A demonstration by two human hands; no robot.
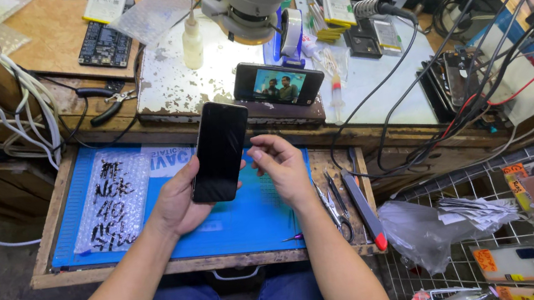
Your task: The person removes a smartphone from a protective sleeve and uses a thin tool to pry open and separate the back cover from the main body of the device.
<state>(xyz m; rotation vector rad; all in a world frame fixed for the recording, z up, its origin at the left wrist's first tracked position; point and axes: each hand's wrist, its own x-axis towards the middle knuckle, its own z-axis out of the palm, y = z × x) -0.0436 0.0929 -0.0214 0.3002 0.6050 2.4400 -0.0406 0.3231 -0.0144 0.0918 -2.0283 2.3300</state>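
My left hand [179, 205] holds a black smartphone [219, 150] upright by its lower half, its dark screen facing me. Just to its right hovers my right hand [281, 167], fingers loosely curled and the thumb near the phone's right edge; it holds nothing that I can see. Both hands are above a blue work mat [255, 222] in a pulled-out wooden drawer.
A bubble-wrap pouch with black writing [112, 199] lies on the mat's left. Tweezers and scissors [335, 206] and a red-tipped knife [364, 207] lie along the right edge. Behind stand a propped phone playing video [278, 84], a microscope [249, 3], a white bottle [192, 42], pliers [109, 105] and many cables.
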